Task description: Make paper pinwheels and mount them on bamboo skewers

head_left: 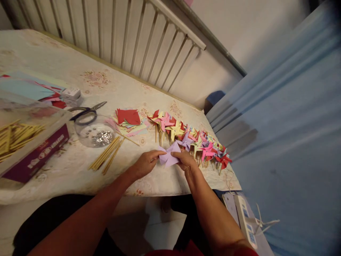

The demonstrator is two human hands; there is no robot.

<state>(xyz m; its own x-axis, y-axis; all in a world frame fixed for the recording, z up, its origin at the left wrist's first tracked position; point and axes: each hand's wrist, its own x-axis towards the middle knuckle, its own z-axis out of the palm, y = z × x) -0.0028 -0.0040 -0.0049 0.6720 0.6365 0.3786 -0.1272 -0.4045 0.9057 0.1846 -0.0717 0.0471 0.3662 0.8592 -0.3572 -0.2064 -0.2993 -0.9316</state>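
Observation:
Between my two hands, a purple paper square with cut corners is held just above the front of the table. My left hand pinches its left edge between thumb and fingers. On the right side, my right hand grips the paper with the thumb on top; the fingers underneath are partly hidden. Right behind the paper stand many finished paper pinwheels on sticks, in red, pink, yellow and purple. Closest to my left hand lies a loose bundle of thin wooden sticks.
A stack of coloured paper squares lies behind the sticks. Left of it are a round clear tub of metal fasteners, scissors and a box of sticks. A power strip sits at lower right beside a blue curtain.

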